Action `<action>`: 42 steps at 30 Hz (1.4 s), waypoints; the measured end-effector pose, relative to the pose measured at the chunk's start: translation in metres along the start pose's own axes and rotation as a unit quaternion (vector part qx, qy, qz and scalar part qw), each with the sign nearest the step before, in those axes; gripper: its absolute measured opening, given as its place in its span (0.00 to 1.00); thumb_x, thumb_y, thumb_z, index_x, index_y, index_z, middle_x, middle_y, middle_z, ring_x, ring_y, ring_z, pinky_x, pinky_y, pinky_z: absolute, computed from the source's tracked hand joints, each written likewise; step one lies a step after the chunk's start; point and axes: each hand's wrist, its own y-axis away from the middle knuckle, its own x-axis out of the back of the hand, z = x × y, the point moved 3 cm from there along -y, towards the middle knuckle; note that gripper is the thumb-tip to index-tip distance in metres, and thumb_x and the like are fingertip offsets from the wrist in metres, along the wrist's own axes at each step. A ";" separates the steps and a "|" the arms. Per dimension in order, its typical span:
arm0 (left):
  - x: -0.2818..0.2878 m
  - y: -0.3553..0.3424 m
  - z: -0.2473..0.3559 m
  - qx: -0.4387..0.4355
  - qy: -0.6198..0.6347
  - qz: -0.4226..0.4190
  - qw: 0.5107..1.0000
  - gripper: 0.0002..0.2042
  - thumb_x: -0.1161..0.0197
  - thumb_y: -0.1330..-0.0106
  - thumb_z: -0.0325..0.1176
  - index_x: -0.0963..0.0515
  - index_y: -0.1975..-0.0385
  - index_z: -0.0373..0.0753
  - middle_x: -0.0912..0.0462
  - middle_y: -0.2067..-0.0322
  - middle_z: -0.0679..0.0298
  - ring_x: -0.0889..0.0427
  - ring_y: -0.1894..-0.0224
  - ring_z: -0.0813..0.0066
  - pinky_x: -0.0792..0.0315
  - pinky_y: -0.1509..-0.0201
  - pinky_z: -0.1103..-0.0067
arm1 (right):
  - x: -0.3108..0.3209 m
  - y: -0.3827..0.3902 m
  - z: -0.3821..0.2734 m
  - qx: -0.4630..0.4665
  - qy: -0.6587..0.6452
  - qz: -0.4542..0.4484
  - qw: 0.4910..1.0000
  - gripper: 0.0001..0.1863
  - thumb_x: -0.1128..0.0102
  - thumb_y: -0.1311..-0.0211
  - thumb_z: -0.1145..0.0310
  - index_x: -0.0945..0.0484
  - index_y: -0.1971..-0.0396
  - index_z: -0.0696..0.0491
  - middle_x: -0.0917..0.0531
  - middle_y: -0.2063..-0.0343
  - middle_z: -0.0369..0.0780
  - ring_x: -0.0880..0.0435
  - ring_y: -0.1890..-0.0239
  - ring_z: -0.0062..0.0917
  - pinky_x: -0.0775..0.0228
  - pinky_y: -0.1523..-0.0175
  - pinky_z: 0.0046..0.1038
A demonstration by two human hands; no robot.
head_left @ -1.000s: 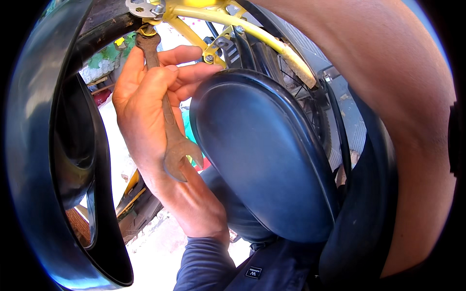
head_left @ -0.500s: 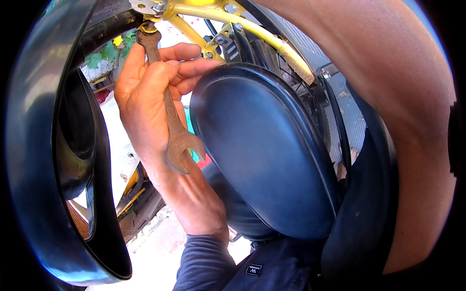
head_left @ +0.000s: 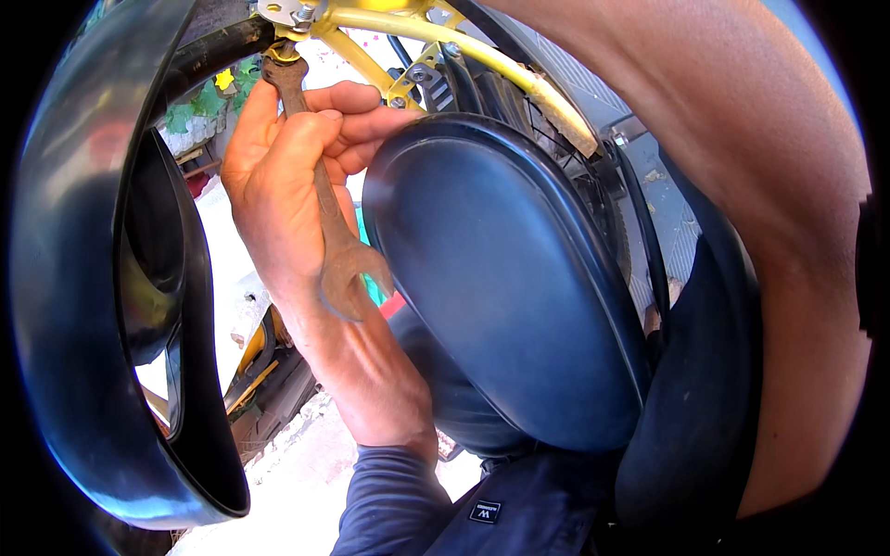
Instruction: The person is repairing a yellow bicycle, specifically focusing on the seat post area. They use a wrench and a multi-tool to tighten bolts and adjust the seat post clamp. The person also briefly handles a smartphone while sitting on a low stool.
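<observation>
My left hand (head_left: 278, 199) is raised, palm side toward me, closed around a rusty double open-ended wrench (head_left: 345, 259). The thumb presses on the shank. The wrench's upper jaw sits at a bolt or nut (head_left: 282, 51) under the end of the yellow metal frame (head_left: 366, 65), while its lower jaw hangs over my wrist. My fingertips come close to the upper edge of a large black oval saddle-like part (head_left: 505, 278). My bare right forearm (head_left: 788, 185) curves up along the right side and leaves at the top; the right hand is out of view.
A glossy black curved panel (head_left: 69, 278) fills the left side. Behind the frame a spoked wheel (head_left: 565, 153) shows in part. A black tube (head_left: 218, 56) joins near the bolt. Green leaves (head_left: 199, 107) lie beyond. Yellow and dark parts (head_left: 260, 361) rest on the pale ground.
The view has shifted slightly, with the black panel and the oval part sitting a little differently. The wrench's lower jaw has moved slightly up; my left hand keeps its grip.
</observation>
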 end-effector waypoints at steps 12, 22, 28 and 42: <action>0.002 -0.002 -0.002 0.021 0.012 -0.010 1.000 0.11 0.56 0.43 0.21 0.29 0.62 0.27 0.22 0.68 0.52 0.15 0.70 0.60 0.20 0.63 0.73 | -0.012 0.009 0.009 -0.066 -0.088 0.040 0.993 0.12 0.51 0.44 0.68 0.17 0.71 0.54 0.17 0.74 0.50 0.15 0.67 0.43 0.23 0.61 0.40; -0.005 0.003 -0.001 0.020 0.079 0.012 0.997 0.10 0.54 0.41 0.23 0.29 0.63 0.27 0.21 0.71 0.52 0.16 0.72 0.61 0.20 0.64 0.73 | 0.037 0.036 0.014 -0.329 -0.457 0.093 0.821 0.16 0.48 0.49 0.63 0.15 0.68 0.54 0.16 0.69 0.50 0.15 0.64 0.44 0.24 0.59 0.39; -0.007 0.003 0.017 0.045 0.015 0.015 0.999 0.12 0.53 0.38 0.24 0.30 0.57 0.25 0.20 0.71 0.51 0.15 0.70 0.62 0.20 0.63 0.74 | 0.066 0.000 0.058 -0.482 -0.375 0.093 0.786 0.17 0.47 0.47 0.61 0.17 0.70 0.59 0.16 0.71 0.51 0.15 0.64 0.39 0.26 0.58 0.36; 0.030 -0.006 0.012 0.094 -0.190 -0.080 0.974 0.16 0.48 0.34 0.31 0.29 0.49 0.32 0.31 0.85 0.69 0.31 0.83 0.81 0.36 0.76 0.83 | 0.037 0.116 0.090 -0.523 -0.531 -0.058 0.664 0.17 0.53 0.37 0.60 0.31 0.86 0.48 0.36 0.90 0.32 0.42 0.90 0.18 0.53 0.87 0.23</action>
